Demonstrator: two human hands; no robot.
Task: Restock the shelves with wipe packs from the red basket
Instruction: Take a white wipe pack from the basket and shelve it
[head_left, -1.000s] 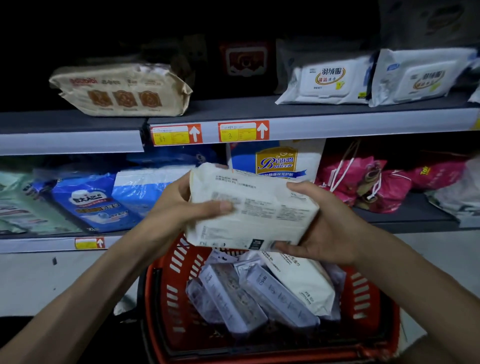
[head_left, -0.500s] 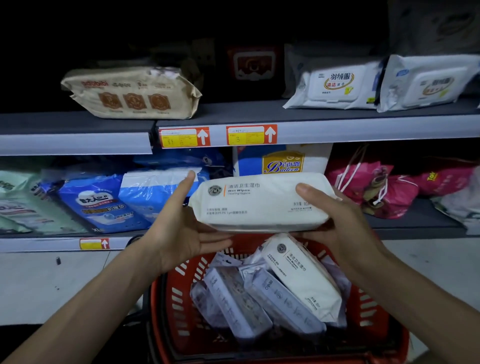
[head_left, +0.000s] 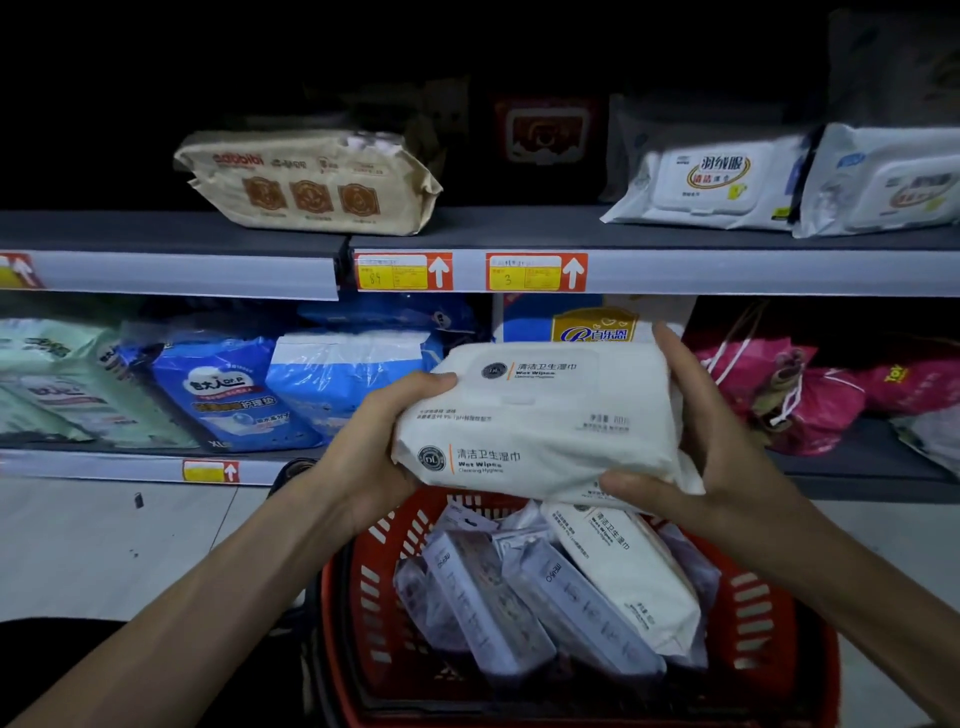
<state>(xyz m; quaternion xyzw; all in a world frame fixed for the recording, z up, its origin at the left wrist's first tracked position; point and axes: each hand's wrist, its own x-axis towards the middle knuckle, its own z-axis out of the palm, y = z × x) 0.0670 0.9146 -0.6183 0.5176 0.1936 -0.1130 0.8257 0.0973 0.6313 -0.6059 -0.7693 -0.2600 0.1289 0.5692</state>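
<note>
The left hand (head_left: 384, 441) and right hand (head_left: 727, 447) hold a soft white wipe pack (head_left: 540, 421) with curled fingers, above the red plastic basket (head_left: 763, 618); next it probably goes onto the grey shelf (head_left: 519, 228).

One camera sits on the person's head. It looks forward and down, close to the shelves (head_left: 519, 228) up top and the red basket (head_left: 353, 623) below.
</note>
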